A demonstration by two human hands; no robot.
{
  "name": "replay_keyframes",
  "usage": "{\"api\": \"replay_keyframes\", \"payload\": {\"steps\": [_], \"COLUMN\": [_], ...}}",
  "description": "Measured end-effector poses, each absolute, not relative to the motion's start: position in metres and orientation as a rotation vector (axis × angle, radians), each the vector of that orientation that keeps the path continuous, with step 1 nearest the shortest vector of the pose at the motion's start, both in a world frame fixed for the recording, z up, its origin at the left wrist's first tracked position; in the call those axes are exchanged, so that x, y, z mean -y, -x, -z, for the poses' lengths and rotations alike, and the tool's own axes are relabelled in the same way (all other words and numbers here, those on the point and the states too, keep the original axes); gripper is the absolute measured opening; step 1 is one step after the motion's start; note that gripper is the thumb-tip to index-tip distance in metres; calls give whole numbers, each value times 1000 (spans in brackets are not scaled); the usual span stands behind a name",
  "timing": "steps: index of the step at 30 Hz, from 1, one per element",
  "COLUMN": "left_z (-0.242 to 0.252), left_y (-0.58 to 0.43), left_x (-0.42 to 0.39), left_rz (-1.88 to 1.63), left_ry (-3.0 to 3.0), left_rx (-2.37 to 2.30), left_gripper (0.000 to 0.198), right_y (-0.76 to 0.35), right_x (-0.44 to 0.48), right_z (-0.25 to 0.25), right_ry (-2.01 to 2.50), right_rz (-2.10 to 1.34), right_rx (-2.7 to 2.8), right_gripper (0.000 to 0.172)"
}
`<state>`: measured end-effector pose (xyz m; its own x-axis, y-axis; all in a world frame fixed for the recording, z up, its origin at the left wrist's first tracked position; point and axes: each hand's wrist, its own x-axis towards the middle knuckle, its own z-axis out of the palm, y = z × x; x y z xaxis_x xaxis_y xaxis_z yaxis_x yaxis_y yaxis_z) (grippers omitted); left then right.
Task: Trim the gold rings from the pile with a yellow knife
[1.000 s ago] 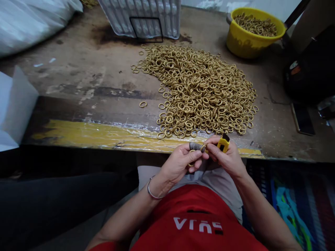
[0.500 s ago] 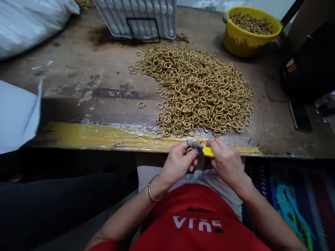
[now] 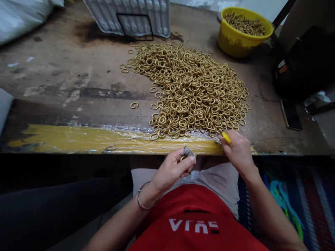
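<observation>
A big heap of gold rings (image 3: 192, 87) lies on the worn wooden table (image 3: 65, 80). My left hand (image 3: 172, 169) is below the table's front edge, its fingers closed on a gold ring, with a grey cover on the thumb tip. My right hand (image 3: 237, 150) is at the table's edge by the near side of the heap, closed on a small yellow knife (image 3: 226, 138). A single ring (image 3: 134, 105) lies apart, left of the heap.
A yellow tub (image 3: 242, 31) full of rings stands at the back right. A white ribbed tray (image 3: 131, 15) leans at the back. A phone (image 3: 290, 115) lies at the right, beside a black object (image 3: 306, 62). Yellow tape (image 3: 78, 139) covers the front edge.
My hands have come apart: the right hand with the yellow knife moved up and right to the table edge. The left hand kept the ring and dropped slightly.
</observation>
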<state>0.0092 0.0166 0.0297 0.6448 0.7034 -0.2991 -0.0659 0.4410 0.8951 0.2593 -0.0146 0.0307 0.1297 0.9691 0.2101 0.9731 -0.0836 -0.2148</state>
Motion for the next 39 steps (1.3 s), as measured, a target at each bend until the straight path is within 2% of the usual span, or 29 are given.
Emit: {"api": "replay_keyframes", "payload": {"steps": [3, 9, 12, 19, 24, 32, 35, 39], "left_z": [-22, -26, -22, -19, -23, -24, -25, -27], "left_y": [-16, -17, -18, -30, -31, -26, -25, -26], "left_x": [-20, -26, -29, -28, -26, -23, -22, -20], "left_rz": [-549, -512, -525, -606, -587, -542, -556, -585], "left_ry": [-835, -590, -582, -613, -600, -622, -680, -765], "left_rx": [-695, -552, -639, -664, -584, -654, -703, -774], "left_gripper": [31, 35, 38, 35, 34, 35, 35, 37], "right_y": [-242, -222, -223, -211, -203, -198, -200, -199], "right_x": [9, -6, -7, 13, 18, 22, 28, 34], "right_z": [-21, -8, -14, -37, -32, -38, -42, -43], "right_ry": [2128, 2271, 2183, 1539, 1487, 1454, 1570, 1847], "right_rz": [-16, 7, -49, -757, -878, -755, -527, -124], "right_rx": [1930, 1893, 1825, 1547, 1370, 1583, 1809, 2082], "right_gripper": [22, 13, 11, 23, 22, 18, 17, 23]}}
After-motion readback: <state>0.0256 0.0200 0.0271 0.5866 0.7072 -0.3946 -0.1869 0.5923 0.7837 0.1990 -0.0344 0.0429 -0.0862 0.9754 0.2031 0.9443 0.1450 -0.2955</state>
